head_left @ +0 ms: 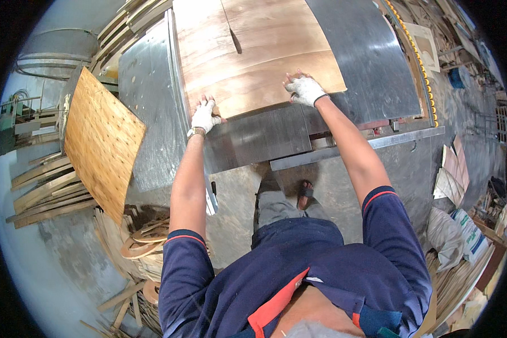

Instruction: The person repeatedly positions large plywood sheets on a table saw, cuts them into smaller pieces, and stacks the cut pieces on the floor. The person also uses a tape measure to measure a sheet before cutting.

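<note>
Nearest: my sandalled foot (306,191) on the grey floor, then a metal rail (403,138) along the table's near side. My left hand (204,117) and right hand (304,90), in white fingertip-less gloves, are well apart, fingers spread, laid on the near edge of a wooden sheet (270,62), left one at its left corner. The sheet lies flat on the dark metal table (366,56). Farther along it, a thin dark line ends in a narrow dark shape; what that is, I cannot tell.
</note>
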The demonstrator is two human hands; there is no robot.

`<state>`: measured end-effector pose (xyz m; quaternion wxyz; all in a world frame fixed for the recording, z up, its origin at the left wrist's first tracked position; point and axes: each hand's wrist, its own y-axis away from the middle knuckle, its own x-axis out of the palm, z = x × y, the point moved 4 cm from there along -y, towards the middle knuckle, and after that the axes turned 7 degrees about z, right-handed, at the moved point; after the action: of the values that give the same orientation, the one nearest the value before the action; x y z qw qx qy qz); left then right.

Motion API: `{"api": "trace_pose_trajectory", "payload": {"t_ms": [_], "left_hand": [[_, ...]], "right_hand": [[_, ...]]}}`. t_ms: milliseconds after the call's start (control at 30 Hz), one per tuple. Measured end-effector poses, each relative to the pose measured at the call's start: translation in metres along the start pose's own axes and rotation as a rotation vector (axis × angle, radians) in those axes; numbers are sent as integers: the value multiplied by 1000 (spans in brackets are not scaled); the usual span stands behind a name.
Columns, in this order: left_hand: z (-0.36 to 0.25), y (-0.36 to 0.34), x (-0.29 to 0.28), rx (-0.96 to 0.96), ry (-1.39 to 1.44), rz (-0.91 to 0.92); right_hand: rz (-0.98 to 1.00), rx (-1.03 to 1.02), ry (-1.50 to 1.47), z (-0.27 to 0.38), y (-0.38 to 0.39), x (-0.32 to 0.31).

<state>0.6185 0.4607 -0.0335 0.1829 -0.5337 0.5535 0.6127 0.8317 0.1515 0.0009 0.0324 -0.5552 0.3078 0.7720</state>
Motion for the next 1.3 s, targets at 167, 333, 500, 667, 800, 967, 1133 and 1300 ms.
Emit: {"api": "trace_pose_trajectory", "payload": {"t_ms": [167,333,500,667,800,967,1133,1300], "left_hand": [[4,-27,-16,4,-38,-18],[4,-38,-31,33,-51,4],[3,-48,-42,15,-14,11],[7,-63,-52,33,-11,13],[12,-80,-56,18,-60,-9],[16,-104,-66,36,-92,18],[21,-120,-80,19,-76,11],[21,-135,-92,21,-74,14]], "right_hand": [[19,11,-18,-11,-23,-15],[28,2,0,-16,-40,-24],[33,16,0,-21,-52,-31],[22,23,-28,-28,-65,-38],[14,14,-11,-34,-78,-46],[39,33,19,-42,-97,-57],[15,24,0,-49,-113,-68],[28,30,-11,-57,-130,-76]]}}
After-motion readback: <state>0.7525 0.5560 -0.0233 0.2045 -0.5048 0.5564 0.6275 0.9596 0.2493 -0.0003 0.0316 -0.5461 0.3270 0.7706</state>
